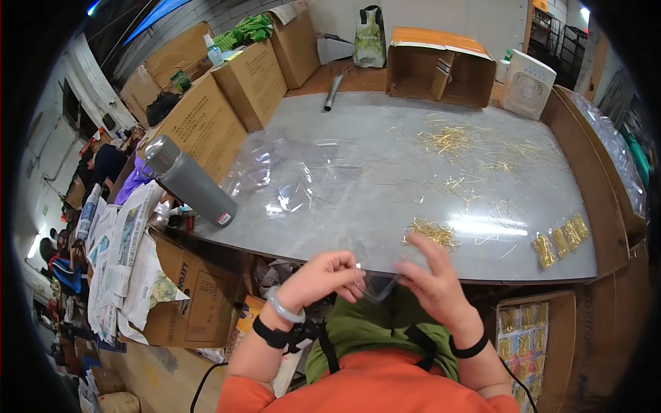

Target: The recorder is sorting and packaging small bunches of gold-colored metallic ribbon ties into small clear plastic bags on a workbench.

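My left hand (pixel 332 277) is closed, pinching the edge of a small clear plastic bag (pixel 377 290) over my lap at the table's front edge. My right hand (pixel 435 283) is beside the bag with its fingers apart, slightly blurred; its thumb side is close to the bag, and whether it touches cannot be told. Just beyond my right hand lies a heap of gold wire pieces (pixel 437 234), thin and pin-like. Several filled clear bags of gold pieces (pixel 559 241) lie in a row at the table's right front. Flat empty clear bags (pixel 289 172) are spread on the left half of the table.
A grey bottle (pixel 189 180) stands at the left edge. More loose gold pieces (pixel 449 140) are scattered farther back. Behind are an open cardboard box (pixel 406 72), a white fan (pixel 529 84) and a metal tube (pixel 333 93). A carton of packed bags (pixel 523 337) sits below right.
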Demonstrator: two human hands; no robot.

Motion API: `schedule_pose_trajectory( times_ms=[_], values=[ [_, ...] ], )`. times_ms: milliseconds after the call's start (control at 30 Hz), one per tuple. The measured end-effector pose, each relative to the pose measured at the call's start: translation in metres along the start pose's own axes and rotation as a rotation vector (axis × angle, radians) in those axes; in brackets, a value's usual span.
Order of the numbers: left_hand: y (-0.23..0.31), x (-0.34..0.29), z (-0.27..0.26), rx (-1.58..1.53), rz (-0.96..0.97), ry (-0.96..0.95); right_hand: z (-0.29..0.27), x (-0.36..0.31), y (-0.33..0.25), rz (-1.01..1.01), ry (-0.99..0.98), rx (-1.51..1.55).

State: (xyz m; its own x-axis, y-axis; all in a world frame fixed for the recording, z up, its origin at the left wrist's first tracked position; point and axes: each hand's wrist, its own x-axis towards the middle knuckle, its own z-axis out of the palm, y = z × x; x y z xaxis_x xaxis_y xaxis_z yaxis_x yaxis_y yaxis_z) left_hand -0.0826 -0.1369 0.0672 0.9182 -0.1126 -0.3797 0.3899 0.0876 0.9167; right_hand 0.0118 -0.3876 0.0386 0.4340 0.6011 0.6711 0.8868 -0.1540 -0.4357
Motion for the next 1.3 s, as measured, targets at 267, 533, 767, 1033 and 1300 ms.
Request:
schedule_pose_trajectory(
  times_ms=[267,533,767,1033,1300],
  values=[
    [-0.062,-0.007,0.069,-0.6,0.262,0.136,0.02,-0.037,-0.015,-0.006,-0.073,0.028],
    [-0.061,-0.011,0.042,-0.463,0.124,0.182,-0.034,-0.011,0.066,0.14,-0.192,-0.261],
    [-0.11,0.01,0.061,-0.673,-0.034,0.073,-0.007,0.008,0.063,0.171,-0.357,-0.115],
    [-0.1,0.019,0.072,-0.862,0.083,0.095,-0.002,-0.007,0.022,-0.028,-0.476,-0.001],
    [-0.101,-0.009,0.074,-0.744,0.049,0.126,0.02,-0.036,-0.018,0.023,-0.339,0.246]
  ],
)
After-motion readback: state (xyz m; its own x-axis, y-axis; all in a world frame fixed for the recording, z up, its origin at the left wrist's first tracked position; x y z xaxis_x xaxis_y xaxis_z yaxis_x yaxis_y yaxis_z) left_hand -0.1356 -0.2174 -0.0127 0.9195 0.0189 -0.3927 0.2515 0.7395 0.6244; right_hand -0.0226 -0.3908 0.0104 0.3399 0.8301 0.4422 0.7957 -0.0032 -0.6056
